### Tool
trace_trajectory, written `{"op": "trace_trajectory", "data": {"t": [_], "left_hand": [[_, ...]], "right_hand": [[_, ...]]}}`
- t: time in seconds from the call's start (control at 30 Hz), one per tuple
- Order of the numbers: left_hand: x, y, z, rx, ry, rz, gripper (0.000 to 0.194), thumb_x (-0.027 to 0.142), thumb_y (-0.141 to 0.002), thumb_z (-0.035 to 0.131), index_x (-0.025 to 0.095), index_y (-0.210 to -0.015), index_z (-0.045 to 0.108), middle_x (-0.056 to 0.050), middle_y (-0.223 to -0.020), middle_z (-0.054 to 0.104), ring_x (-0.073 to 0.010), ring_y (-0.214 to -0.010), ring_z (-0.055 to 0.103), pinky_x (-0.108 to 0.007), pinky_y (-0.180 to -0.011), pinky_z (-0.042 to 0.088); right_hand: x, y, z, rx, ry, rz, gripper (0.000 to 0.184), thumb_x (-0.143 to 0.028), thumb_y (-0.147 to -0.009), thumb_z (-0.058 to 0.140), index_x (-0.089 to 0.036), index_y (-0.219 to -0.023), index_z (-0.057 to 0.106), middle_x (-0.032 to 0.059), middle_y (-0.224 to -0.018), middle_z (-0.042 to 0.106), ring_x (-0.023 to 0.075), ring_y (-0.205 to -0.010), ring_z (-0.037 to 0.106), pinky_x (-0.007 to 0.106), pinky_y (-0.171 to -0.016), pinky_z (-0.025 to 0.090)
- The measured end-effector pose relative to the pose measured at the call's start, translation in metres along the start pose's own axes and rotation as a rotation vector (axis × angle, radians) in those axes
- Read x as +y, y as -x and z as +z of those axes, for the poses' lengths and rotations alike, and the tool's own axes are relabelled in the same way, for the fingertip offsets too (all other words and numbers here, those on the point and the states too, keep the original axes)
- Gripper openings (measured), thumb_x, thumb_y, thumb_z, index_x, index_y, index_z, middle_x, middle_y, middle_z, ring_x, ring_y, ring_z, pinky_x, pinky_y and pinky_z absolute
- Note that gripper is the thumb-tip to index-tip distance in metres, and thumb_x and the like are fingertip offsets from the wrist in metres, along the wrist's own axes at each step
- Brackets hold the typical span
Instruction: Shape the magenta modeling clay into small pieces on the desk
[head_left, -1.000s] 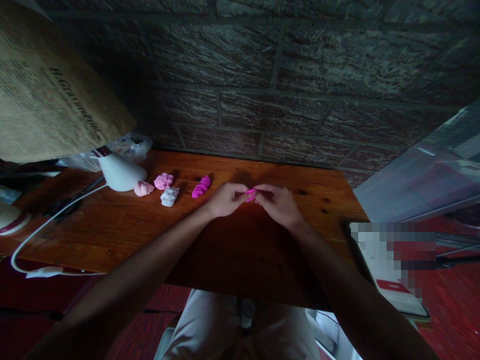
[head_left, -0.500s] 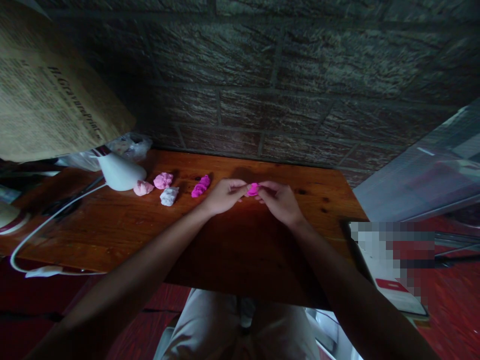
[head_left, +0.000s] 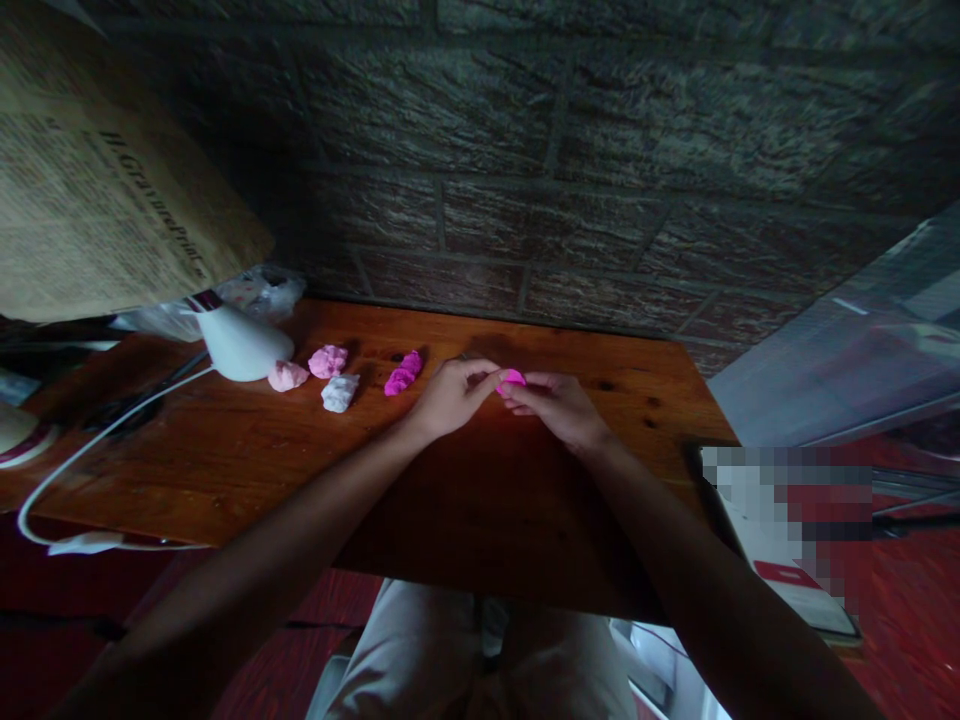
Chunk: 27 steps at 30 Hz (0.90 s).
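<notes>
Between the fingertips of both hands is a small piece of bright pink modelling clay (head_left: 512,379), smooth and flattish, partly covered by the fingers. My left hand (head_left: 459,398) pinches its left side with thumb and forefinger. On its other side, my right hand (head_left: 559,408) grips the same piece, fingers closed. Left of my left hand lies a lumpy magenta strip of clay (head_left: 403,373) on the wooden table (head_left: 480,480). Farther left sit a pink lump (head_left: 328,361), a white lump (head_left: 340,392) and a paler pink lump (head_left: 288,376).
A white lamp base (head_left: 244,345) with a newsprint-patterned shade (head_left: 112,200) stands at the left, its white cable (head_left: 97,430) curving over the table edge. Behind the table rises a brick-patterned wall (head_left: 480,150). A flat pale object (head_left: 750,520), partly pixelated, is at the right edge.
The pink clay between my fingers has turned and now shows a smoother, rounder face. My right fingers have shifted beneath it. The lumps on the table stay put.
</notes>
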<state>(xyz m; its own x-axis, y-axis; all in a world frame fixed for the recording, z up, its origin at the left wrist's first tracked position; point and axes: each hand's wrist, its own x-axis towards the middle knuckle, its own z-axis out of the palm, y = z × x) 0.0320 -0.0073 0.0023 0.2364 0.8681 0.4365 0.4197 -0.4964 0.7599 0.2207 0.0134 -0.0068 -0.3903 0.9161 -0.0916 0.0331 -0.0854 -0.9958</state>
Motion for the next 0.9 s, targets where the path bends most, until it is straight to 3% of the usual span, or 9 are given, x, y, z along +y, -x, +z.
{"op": "trace_trajectory", "data": {"t": [0.2, 0.43, 0.7, 0.9], "left_hand": [[0.0, 0.001, -0.001, -0.007, -0.03, 0.003, 0.028, 0.033, -0.099, 0.058, 0.016, -0.086, 0.076, -0.005, -0.083, 0.077, -0.017, -0.077, 0.068, -0.028, -0.074, 0.049], [0.0, 0.0, 0.0, -0.025, 0.081, -0.011, 0.024, 0.033, -0.097, 0.06, 0.017, -0.095, 0.077, -0.007, -0.095, 0.08, -0.0182, -0.086, 0.071, -0.029, -0.08, 0.052], [-0.005, -0.002, -0.001, -0.073, 0.282, -0.192, 0.036, 0.05, -0.092, 0.064, 0.015, -0.089, 0.072, -0.006, -0.087, 0.075, -0.014, -0.072, 0.065, -0.024, -0.063, 0.05], [-0.004, -0.003, 0.0, -0.097, 0.381, -0.239, 0.045, 0.06, -0.086, 0.068, 0.015, -0.087, 0.07, -0.005, -0.084, 0.072, -0.0138, -0.073, 0.065, -0.024, -0.065, 0.053]], "right_hand": [[-0.002, 0.002, 0.001, -0.017, 0.029, 0.006, 0.038, -0.05, -0.066, 0.091, -0.019, -0.087, 0.082, 0.0048, -0.079, 0.08, 0.0158, -0.072, 0.073, 0.032, -0.074, 0.062], [-0.006, 0.003, 0.001, -0.01, -0.001, 0.008, 0.039, -0.05, -0.063, 0.092, -0.019, -0.085, 0.082, 0.0046, -0.078, 0.08, 0.0161, -0.072, 0.074, 0.031, -0.073, 0.061], [-0.011, 0.005, 0.003, -0.018, 0.009, -0.001, 0.042, -0.054, -0.062, 0.092, -0.019, -0.084, 0.082, 0.0045, -0.079, 0.08, 0.0166, -0.075, 0.074, 0.032, -0.076, 0.061], [-0.01, 0.006, 0.001, -0.053, 0.007, -0.027, 0.042, -0.054, -0.066, 0.09, -0.02, -0.089, 0.082, 0.0051, -0.083, 0.081, 0.0179, -0.078, 0.074, 0.034, -0.079, 0.061]]}}
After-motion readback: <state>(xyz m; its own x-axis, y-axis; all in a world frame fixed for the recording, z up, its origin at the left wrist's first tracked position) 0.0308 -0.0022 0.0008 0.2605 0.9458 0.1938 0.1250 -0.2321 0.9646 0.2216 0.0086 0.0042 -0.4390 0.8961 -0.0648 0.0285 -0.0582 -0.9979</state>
